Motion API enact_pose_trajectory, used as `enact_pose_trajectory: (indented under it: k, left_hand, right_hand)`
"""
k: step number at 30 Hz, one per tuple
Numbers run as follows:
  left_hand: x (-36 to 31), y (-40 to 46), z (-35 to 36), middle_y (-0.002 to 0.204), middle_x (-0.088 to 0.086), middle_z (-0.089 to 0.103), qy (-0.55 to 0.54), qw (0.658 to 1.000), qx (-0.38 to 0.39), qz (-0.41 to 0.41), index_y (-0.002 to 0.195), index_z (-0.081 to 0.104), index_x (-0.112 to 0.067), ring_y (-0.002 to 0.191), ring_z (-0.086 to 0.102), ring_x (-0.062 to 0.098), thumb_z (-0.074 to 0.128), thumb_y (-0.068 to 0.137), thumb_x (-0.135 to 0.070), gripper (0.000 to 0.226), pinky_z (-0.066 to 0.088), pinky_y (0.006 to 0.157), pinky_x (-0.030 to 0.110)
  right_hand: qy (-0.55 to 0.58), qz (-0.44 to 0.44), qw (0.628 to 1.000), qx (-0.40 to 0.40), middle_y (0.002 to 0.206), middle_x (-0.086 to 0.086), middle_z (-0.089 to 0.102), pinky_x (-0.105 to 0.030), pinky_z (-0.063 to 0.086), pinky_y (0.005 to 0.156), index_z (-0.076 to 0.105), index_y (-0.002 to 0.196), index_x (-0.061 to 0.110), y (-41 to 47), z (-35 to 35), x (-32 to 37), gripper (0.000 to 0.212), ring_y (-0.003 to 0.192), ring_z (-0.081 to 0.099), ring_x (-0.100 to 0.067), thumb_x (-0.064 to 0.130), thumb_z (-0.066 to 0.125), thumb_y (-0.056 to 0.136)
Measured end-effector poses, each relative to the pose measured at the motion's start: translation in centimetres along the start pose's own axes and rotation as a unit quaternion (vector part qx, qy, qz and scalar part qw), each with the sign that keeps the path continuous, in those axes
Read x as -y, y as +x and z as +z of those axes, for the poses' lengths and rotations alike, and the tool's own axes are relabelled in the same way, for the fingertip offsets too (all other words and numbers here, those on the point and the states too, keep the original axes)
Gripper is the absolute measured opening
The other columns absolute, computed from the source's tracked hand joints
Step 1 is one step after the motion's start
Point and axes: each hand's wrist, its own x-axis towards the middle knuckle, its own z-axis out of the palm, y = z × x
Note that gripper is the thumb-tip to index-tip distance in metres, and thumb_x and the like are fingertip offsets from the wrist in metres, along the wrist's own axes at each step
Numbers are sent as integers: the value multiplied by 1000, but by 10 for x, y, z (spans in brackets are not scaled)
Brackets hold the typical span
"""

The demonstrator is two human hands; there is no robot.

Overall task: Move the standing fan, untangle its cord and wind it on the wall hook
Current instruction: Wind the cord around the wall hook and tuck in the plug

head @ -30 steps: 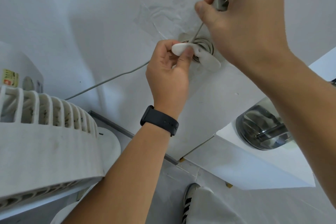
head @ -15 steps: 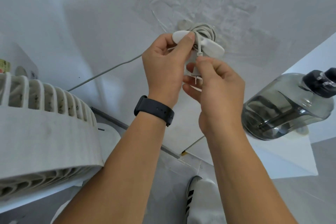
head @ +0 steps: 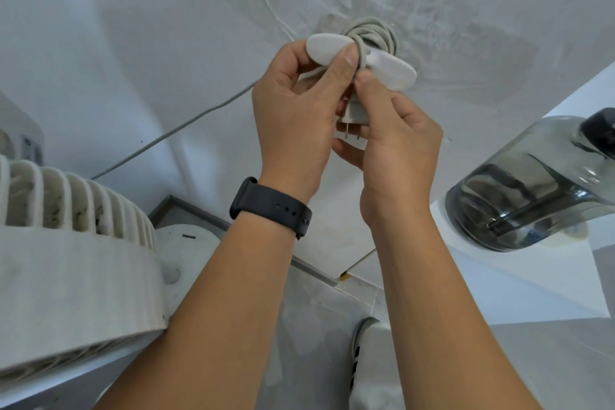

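The grey cord (head: 372,35) sits coiled round the white oval plastic wall hook (head: 392,68). Left hand (head: 296,120) pinches the hook's end; right hand (head: 396,136) apparently grips the white plug (head: 354,111). White ribbed standing fan (head: 66,243) stands at left.

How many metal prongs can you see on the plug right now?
1. A single metal prong shows below the white plug, between the left hand and right hand under the wall hook. Fingers may hide another.

Grey floor (head: 309,343) under fan base (head: 186,243).
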Motion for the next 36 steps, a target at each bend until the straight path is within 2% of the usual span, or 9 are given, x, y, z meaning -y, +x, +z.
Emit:
enact_pose_trajectory:
  k: [4, 8, 11, 15, 18, 21, 25, 31, 36]
  left_hand:
    - [2, -3, 1, 85, -6, 74, -11, 1000, 7, -2, 104, 70, -3, 79, 71, 10, 75, 93, -7, 13, 58, 75, 26]
    - [1, -4, 0, 93, 0, 76, -18, 1000, 3, 8, 105, 72, -3, 94, 74, 20, 74, 92, -6, 13, 61, 87, 36]
    - [2, -5, 1, 98, 6, 75, -7, 1000, -4, 21, 106, 71, -1, 95, 74, 22, 74, 92, -5, 15, 61, 89, 36]
    - [2, -4, 0, 97, 5, 75, 6, 1000, -2, 26, 107, 71, -1, 95, 74, 23, 76, 91, -7, 17, 61, 90, 39]
    - [1, -4, 0, 98, 6, 76, 15, 1000, -4, 26, 107, 71, -3, 96, 74, 24, 77, 90, -9, 19, 61, 90, 39]
    - [2, -2, -1, 97, 8, 75, 19, 999, -9, 24, 107, 71, -2, 98, 73, 28, 78, 90, -10, 20, 61, 93, 44]
    - [3, -2, -1, 99, 12, 75, 16, 1000, -11, 19, 104, 71, -4, 100, 73, 31, 78, 90, -10, 17, 60, 95, 46]
    - [4, -1, -2, 100, 17, 73, 20, 1000, -14, 19, 95, 70, -9, 96, 71, 31, 79, 90, -13, 11, 59, 96, 52]
    - [6, -1, -5, 95, 15, 71, 34, 999, -12, 23, 91, 68, -11, 89, 68, 27, 78, 90, -11, 10, 60, 89, 43]
  right_hand:
    - [-21, -28, 999, -8, 81, -19, 73, -44, 64, 66, 79, 76, 10, 6, -5, 1, 29, 72, 69, -27, 35, 75, 92]
    - [-83, -70, 994, -30, 72, -5, 75, -51, 62, 67, 77, 79, 15, 10, -11, 2, 30, 72, 73, -27, 44, 80, 86]
    - [-133, -125, 980, -74, 64, 7, 69, -45, 61, 65, 71, 86, 21, 11, -12, 3, 28, 63, 69, -12, 47, 81, 83]
    - [-166, -189, 964, -89, 64, 6, 67, -36, 57, 61, 69, 90, 20, 12, -11, 5, 25, 61, 66, -11, 42, 79, 85]
    - [-155, -190, 966, -79, 66, 7, 69, -31, 56, 57, 67, 89, 18, 13, -11, 8, 22, 61, 67, -9, 36, 79, 85]
    - [-132, -183, 972, -64, 68, 7, 68, -40, 57, 53, 62, 88, 15, 13, -8, 10, 22, 61, 67, -12, 29, 79, 86]
    - [-132, -171, 974, -60, 64, 8, 61, -41, 55, 50, 57, 85, 11, 17, -7, 11, 27, 56, 61, -10, 27, 78, 86]
    - [-179, -218, 956, -79, 60, 13, 51, -17, 39, 48, 50, 83, 15, 17, -1, 10, 28, 54, 51, -3, 30, 73, 87]
    - [-160, -211, 960, -85, 59, 14, 44, -15, 37, 50, 44, 79, 16, 17, 5, 10, 33, 55, 48, -2, 25, 76, 81]
